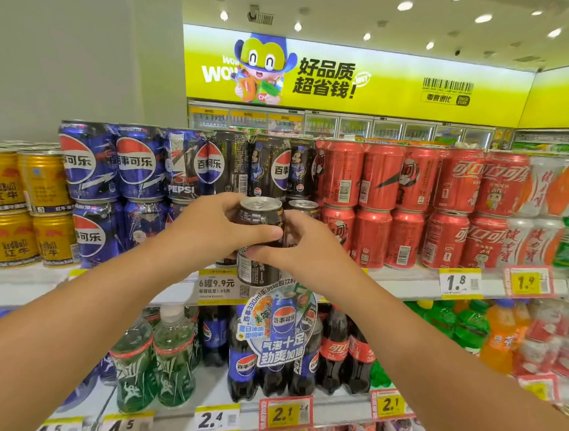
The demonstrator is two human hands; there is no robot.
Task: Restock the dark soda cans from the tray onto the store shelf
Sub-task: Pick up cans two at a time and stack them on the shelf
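I see both hands clamped on dark can (259,220): left grip (220,228) wraps upper body, right grip (294,245) lower side, above shelf (405,281) edge.

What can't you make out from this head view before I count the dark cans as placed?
- Tray: out of frame in the head view.
- Dark can label: covered by left hand and right hand.
- Shelf spot under the can: hidden by can and hands.
- Small print on the price tag: too small.
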